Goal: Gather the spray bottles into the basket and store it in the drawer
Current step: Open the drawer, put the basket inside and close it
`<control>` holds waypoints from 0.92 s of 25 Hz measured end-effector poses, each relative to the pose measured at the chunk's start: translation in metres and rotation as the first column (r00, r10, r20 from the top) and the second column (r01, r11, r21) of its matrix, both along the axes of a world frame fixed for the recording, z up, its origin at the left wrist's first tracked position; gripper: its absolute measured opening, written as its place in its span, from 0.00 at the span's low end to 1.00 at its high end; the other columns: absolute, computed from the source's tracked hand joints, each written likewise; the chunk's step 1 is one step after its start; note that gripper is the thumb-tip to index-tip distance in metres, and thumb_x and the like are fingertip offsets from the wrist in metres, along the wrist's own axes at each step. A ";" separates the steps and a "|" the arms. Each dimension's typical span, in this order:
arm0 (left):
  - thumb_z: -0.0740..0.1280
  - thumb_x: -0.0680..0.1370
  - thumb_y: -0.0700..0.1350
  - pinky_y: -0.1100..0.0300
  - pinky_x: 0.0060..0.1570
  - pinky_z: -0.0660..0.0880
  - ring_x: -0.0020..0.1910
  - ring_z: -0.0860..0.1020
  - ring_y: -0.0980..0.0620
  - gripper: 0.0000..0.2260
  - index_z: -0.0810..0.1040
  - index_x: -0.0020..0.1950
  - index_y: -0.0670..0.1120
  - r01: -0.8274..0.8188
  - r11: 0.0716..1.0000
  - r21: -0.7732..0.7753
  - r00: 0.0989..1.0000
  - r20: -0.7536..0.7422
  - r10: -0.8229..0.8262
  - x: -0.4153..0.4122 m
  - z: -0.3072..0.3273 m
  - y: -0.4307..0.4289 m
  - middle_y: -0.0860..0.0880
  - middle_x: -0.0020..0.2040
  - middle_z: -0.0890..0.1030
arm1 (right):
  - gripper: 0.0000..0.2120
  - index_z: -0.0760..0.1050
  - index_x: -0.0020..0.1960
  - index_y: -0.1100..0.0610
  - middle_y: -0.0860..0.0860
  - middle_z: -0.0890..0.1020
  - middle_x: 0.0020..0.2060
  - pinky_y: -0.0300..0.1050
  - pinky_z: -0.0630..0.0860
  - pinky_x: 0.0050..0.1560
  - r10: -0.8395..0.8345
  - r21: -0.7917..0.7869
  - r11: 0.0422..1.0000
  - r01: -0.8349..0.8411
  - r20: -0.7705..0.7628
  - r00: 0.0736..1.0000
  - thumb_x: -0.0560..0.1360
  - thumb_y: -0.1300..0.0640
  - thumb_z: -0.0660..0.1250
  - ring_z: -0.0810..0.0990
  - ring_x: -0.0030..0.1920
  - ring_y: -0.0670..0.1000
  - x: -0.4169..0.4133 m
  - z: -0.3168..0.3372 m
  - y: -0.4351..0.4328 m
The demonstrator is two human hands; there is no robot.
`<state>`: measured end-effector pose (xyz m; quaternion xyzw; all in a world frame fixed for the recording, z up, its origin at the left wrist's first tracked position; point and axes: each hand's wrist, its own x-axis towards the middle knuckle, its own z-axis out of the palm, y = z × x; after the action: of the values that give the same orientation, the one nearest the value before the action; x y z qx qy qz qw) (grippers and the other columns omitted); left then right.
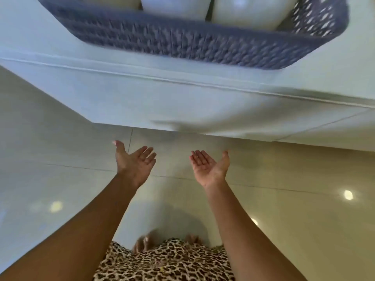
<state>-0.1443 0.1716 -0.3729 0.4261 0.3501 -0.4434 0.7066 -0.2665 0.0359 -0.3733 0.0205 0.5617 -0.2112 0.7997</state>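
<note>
A blue-grey woven basket (182,43) sits on top of a white cabinet (142,94) at the top of the head view. Inside it stand white bottles (247,11), cut off by the frame's top edge; their spray heads are hidden. My left hand (135,159) and my right hand (210,167) are held out below the cabinet's front, palms up, fingers apart, with nothing in them. Both hands are well clear of the basket. A seam runs across the cabinet front below the top edge; whether it is a drawer I cannot tell.
Glossy beige floor tiles (294,189) stretch below the cabinet, with light spots reflected in them. My bare feet (142,243) and a leopard-print garment (162,262) show at the bottom middle.
</note>
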 end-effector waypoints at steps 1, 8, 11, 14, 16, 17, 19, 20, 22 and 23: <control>0.49 0.73 0.70 0.48 0.72 0.57 0.72 0.61 0.39 0.42 0.58 0.71 0.35 -0.052 0.998 -0.031 0.999 -0.007 0.052 0.002 -0.017 -0.004 0.37 0.73 0.63 | 0.38 0.61 0.68 0.69 0.65 0.69 0.67 0.55 0.65 0.69 -0.026 0.005 1.000 0.026 0.026 0.999 0.75 0.36 0.54 0.70 0.66 0.62 0.003 -0.017 -0.002; 0.51 0.71 0.71 0.47 0.73 0.56 0.73 0.60 0.39 0.45 0.56 0.72 0.35 -0.158 0.971 -0.180 0.987 0.003 0.161 0.027 -0.082 -0.029 0.38 0.74 0.61 | 0.43 0.58 0.70 0.68 0.63 0.67 0.68 0.56 0.62 0.70 -0.115 -0.027 0.992 0.124 0.212 0.971 0.72 0.32 0.52 0.66 0.68 0.61 0.032 -0.084 -0.027; 0.52 0.69 0.73 0.46 0.73 0.54 0.73 0.59 0.39 0.48 0.55 0.73 0.35 -0.149 0.961 -0.233 0.986 0.035 0.161 0.039 -0.081 -0.034 0.37 0.74 0.60 | 0.43 0.61 0.68 0.68 0.63 0.72 0.62 0.55 0.65 0.69 -0.156 -0.048 0.983 0.175 0.265 0.951 0.71 0.31 0.53 0.70 0.65 0.60 0.036 -0.086 -0.036; 0.54 0.67 0.74 0.45 0.74 0.54 0.74 0.57 0.39 0.51 0.51 0.73 0.34 -0.175 0.948 -0.266 0.980 0.046 0.194 0.043 -0.071 -0.039 0.37 0.75 0.58 | 0.42 0.65 0.65 0.68 0.62 0.75 0.60 0.55 0.67 0.68 -0.191 -0.036 0.977 0.212 0.300 0.934 0.70 0.31 0.56 0.74 0.62 0.60 0.038 -0.080 -0.040; 0.54 0.68 0.74 0.46 0.74 0.54 0.74 0.57 0.39 0.51 0.51 0.73 0.34 -0.202 0.947 -0.249 0.976 0.033 0.216 0.040 -0.067 -0.041 0.36 0.75 0.57 | 0.43 0.65 0.65 0.68 0.62 0.73 0.63 0.55 0.67 0.69 -0.195 -0.027 0.977 0.212 0.293 0.936 0.70 0.31 0.57 0.73 0.63 0.60 0.037 -0.076 -0.040; 0.54 0.68 0.74 0.46 0.74 0.54 0.74 0.57 0.39 0.51 0.50 0.73 0.33 -0.211 0.948 -0.240 0.974 0.030 0.224 0.038 -0.065 -0.041 0.36 0.74 0.57 | 0.43 0.64 0.65 0.68 0.62 0.73 0.63 0.55 0.66 0.70 -0.196 -0.022 0.977 0.211 0.285 0.938 0.70 0.31 0.57 0.72 0.64 0.60 0.036 -0.074 -0.039; 0.54 0.68 0.74 0.46 0.74 0.54 0.74 0.57 0.39 0.51 0.50 0.73 0.33 -0.217 0.952 -0.217 0.974 0.021 0.227 0.030 -0.061 -0.036 0.36 0.74 0.57 | 0.44 0.63 0.66 0.68 0.63 0.72 0.64 0.55 0.65 0.70 -0.194 -0.017 0.978 0.206 0.263 0.945 0.70 0.31 0.58 0.72 0.64 0.60 0.030 -0.070 -0.032; 0.55 0.68 0.73 0.46 0.74 0.54 0.74 0.57 0.39 0.51 0.50 0.73 0.33 -0.216 0.955 -0.202 0.974 0.017 0.224 0.025 -0.059 -0.032 0.36 0.74 0.57 | 0.44 0.64 0.65 0.68 0.63 0.73 0.63 0.55 0.66 0.70 -0.189 -0.014 0.980 0.199 0.253 0.949 0.69 0.31 0.58 0.72 0.64 0.60 0.026 -0.068 -0.027; 0.57 0.67 0.73 0.47 0.74 0.55 0.74 0.58 0.40 0.52 0.50 0.73 0.33 -0.210 0.964 -0.163 0.977 0.008 0.214 0.014 -0.054 -0.023 0.36 0.74 0.58 | 0.44 0.65 0.64 0.68 0.62 0.74 0.62 0.55 0.67 0.69 -0.192 0.005 0.981 0.196 0.232 0.954 0.69 0.30 0.59 0.74 0.62 0.60 0.016 -0.065 -0.016; 0.58 0.67 0.73 0.47 0.74 0.55 0.73 0.59 0.40 0.52 0.51 0.72 0.33 -0.208 0.967 -0.146 0.978 -0.003 0.210 0.008 -0.052 -0.018 0.37 0.74 0.60 | 0.44 0.65 0.64 0.68 0.62 0.74 0.62 0.55 0.67 0.69 -0.198 0.017 0.980 0.199 0.222 0.955 0.69 0.30 0.59 0.74 0.62 0.59 0.010 -0.064 -0.011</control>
<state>-0.1361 0.1540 -0.4247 0.3372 0.3554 -0.3881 0.7806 -0.2568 0.0251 -0.4372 0.0981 0.4630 -0.2881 0.8324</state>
